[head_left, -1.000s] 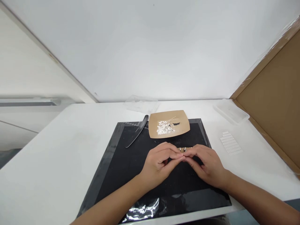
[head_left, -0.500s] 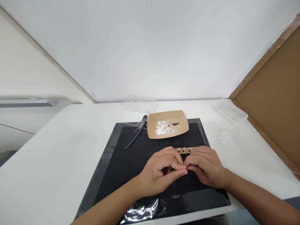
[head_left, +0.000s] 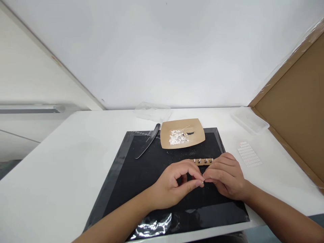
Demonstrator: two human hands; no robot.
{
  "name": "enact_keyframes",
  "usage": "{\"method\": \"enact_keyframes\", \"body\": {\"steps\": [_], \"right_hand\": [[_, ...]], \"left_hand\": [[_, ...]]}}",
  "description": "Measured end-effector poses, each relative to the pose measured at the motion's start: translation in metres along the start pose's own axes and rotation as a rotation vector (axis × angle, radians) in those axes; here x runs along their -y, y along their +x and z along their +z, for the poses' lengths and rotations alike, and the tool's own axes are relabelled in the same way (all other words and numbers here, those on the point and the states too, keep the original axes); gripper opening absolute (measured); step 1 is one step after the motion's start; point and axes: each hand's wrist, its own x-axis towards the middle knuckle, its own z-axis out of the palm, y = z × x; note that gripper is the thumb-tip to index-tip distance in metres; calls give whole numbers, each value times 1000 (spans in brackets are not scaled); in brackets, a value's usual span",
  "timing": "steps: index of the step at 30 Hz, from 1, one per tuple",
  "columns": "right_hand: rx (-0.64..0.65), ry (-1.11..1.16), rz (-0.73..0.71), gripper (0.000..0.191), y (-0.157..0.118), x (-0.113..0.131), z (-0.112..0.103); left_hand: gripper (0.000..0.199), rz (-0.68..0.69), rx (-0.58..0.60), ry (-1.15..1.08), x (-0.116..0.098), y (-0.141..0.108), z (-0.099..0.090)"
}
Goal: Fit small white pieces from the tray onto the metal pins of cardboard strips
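Note:
My left hand (head_left: 177, 184) and my right hand (head_left: 226, 177) meet fingertip to fingertip over the black mat (head_left: 141, 175). Each is closed in a pinch. A tiny shiny piece (head_left: 203, 181) shows between the fingertips, too small to name. Just beyond the hands lies a brown cardboard strip (head_left: 202, 162) carrying several small dark pieces with white tips; its left end is partly hidden by my left hand. Farther back, a tan paper tray (head_left: 199, 140) holds a pile of small white pieces (head_left: 177, 137) and a dark sliver.
Left of the tray lies a black curved tool (head_left: 149, 141) with a thin pointed end. On the white table (head_left: 63, 162) are a sheet of white tabs (head_left: 249, 154) and a clear plastic box (head_left: 249, 120), right, and a clear bag (head_left: 152, 112), back. A cardboard panel (head_left: 298, 91) stands at right.
The fingertips have drawn slightly apart, and the tiny piece between them shows more. My right hand has shifted a little rightward, uncovering more of the cardboard strip. The view moved slightly.

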Motion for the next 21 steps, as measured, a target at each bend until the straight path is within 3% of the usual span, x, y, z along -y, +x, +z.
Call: {"method": "enact_keyframes", "body": {"steps": [13,21], "right_hand": [[-7,-97,-29,13,2,-2,-2],[-7,-164,-71,13,-1,-5,-2]], "left_hand": [[9,-74,-42,69,-6,0,5],[3,-193,-139,80,1,0,11]]}}
